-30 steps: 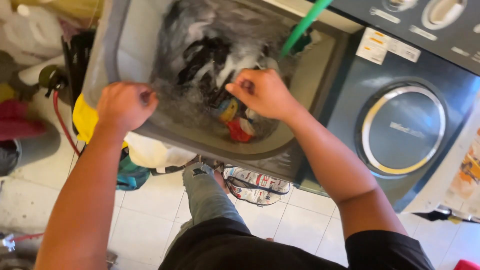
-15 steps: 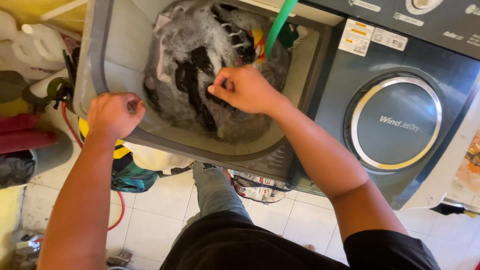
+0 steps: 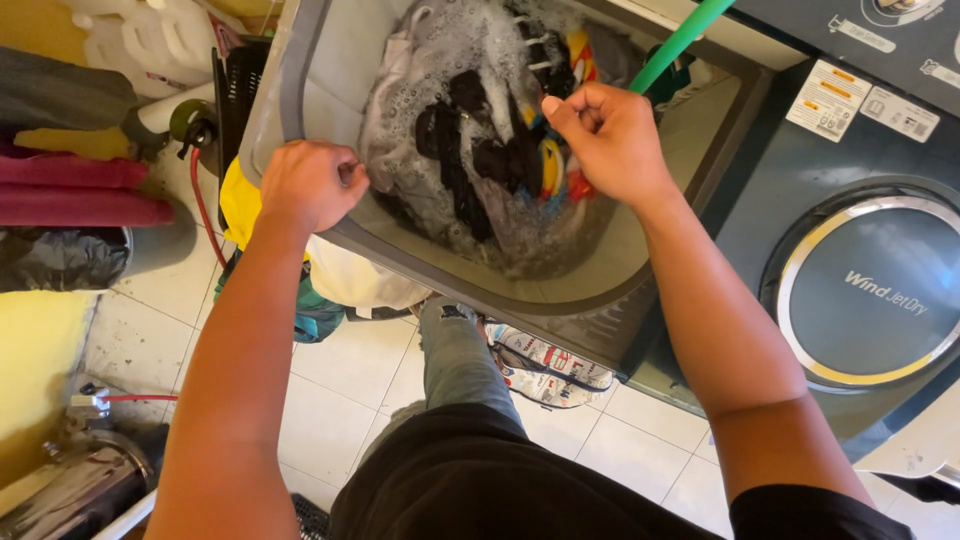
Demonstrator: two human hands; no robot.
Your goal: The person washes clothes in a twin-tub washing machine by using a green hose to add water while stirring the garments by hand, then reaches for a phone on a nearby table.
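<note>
I stand over a grey wash tub (image 3: pixel 560 295) filled with soapy water and wet laundry (image 3: pixel 470 150), black, white and brightly coloured pieces under foam. My left hand (image 3: pixel 310 185) is closed over the tub's near-left rim. My right hand (image 3: pixel 610 140) hovers as a fist just above the right side of the laundry, thumb out, and nothing shows inside it. A green hose (image 3: pixel 685 40) comes down from the upper right and passes behind that hand into the tub.
The machine's round spin lid (image 3: pixel 870 290) lies to the right. White jugs (image 3: pixel 150 40) and folded red cloth (image 3: pixel 80 190) sit at left. A teal and yellow bundle (image 3: pixel 315 310) lies under the tub. A metal pot (image 3: pixel 70 490) stands on the tiled floor.
My right hand has come up out of the wet laundry and moved toward the hose, closed as a fist. My left hand stays on the rim. The camera view has shifted slightly.
</note>
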